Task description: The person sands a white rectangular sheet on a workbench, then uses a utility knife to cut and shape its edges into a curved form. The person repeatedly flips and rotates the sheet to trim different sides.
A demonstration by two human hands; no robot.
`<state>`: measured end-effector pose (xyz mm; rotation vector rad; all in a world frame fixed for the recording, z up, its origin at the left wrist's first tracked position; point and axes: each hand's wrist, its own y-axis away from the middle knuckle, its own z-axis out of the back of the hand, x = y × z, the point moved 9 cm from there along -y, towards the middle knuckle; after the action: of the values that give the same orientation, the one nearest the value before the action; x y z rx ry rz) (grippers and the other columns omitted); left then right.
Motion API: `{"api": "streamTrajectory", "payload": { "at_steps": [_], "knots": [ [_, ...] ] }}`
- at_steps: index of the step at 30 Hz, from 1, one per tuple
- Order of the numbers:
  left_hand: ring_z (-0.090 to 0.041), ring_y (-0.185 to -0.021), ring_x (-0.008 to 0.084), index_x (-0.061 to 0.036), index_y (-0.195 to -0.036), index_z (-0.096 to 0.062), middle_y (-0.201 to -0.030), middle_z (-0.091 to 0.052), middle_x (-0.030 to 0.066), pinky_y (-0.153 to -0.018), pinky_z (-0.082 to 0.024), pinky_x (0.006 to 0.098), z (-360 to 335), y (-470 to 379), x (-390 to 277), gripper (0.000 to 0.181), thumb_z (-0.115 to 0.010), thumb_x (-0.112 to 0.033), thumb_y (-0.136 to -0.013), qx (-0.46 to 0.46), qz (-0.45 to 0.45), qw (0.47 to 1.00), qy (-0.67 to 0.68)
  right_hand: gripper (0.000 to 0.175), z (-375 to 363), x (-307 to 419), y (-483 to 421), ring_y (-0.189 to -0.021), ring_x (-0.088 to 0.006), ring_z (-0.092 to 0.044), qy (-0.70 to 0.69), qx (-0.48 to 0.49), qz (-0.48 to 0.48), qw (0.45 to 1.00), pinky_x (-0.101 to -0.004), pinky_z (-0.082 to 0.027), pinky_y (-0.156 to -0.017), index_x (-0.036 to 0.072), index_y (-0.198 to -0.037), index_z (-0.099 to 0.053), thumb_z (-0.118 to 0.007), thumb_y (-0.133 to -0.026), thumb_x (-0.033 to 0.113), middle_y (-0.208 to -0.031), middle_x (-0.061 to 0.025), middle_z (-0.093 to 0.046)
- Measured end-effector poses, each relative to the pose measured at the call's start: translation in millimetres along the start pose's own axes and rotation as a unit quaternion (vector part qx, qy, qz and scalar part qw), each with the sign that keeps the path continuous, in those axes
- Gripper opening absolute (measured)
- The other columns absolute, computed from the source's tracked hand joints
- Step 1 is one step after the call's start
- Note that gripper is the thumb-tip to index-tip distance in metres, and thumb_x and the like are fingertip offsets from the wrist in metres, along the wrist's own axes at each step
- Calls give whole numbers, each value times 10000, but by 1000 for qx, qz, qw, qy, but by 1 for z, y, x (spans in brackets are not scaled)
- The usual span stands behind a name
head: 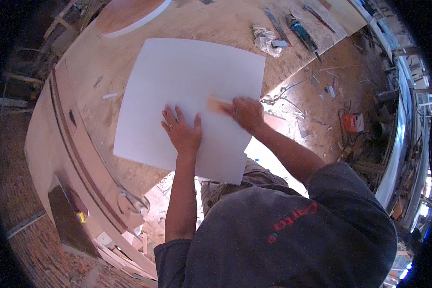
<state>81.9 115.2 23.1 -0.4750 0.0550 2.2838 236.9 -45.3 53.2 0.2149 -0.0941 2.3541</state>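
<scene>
A large white sheet (187,72) with curved-looking edges lies on the wooden worktable (93,64) in front of me, its near edge reaching past the table towards my legs. My left hand (183,133) presses flat on its near middle part, fingers spread, with nothing in it. Near the sheet's right edge, my right hand (247,112) is closed around a flat tan piece (216,105). That piece rests against the white surface and is blurred, so its exact kind is unclear. My right fingers cover part of it.
Beyond the sheet lie a crumpled white rag (266,39), a metal strip (275,23) and a teal angle grinder (301,32) with its cord hanging off the table. A round brown panel (129,14) is at the far left. Scraps litter the floor (338,72) by a red box (350,123).
</scene>
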Motion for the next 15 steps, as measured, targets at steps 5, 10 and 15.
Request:
{"api": "streamTrajectory", "payload": {
  "at_steps": [5,10,15],
  "knots": [
    [-153,-1542,431,1,-1561,-315,-1648,-201,261,-1216,-181,606,-15,-15,-14,843,-570,-532,-960,20,-10,996,-82,528,1,5,21,-535,-264,-618,-29,-114,147,982,-419,-477,-506,121,-609,-560,-754,-825,562,-583,-68,-567],
    [-171,-1537,435,-7,-1570,-298,-1644,-213,265,-1211,-183,614,-16,-16,-16,839,-562,-524,-964,36,-15,995,-89,532,4,-69,-87,-591,-307,-642,15,-51,93,994,-463,-493,-548,114,-659,-596,-689,-876,590,-633,-99,-615],
    [-207,-1523,456,-12,-1575,-292,-1635,-233,268,-1198,-205,628,-10,-16,-14,847,-566,-527,-961,16,-21,998,-61,482,15,-112,-202,-601,-323,-634,-21,-76,85,993,-451,-483,-557,110,-735,-628,-716,-848,570,-662,-105,-614]
  ]
}}
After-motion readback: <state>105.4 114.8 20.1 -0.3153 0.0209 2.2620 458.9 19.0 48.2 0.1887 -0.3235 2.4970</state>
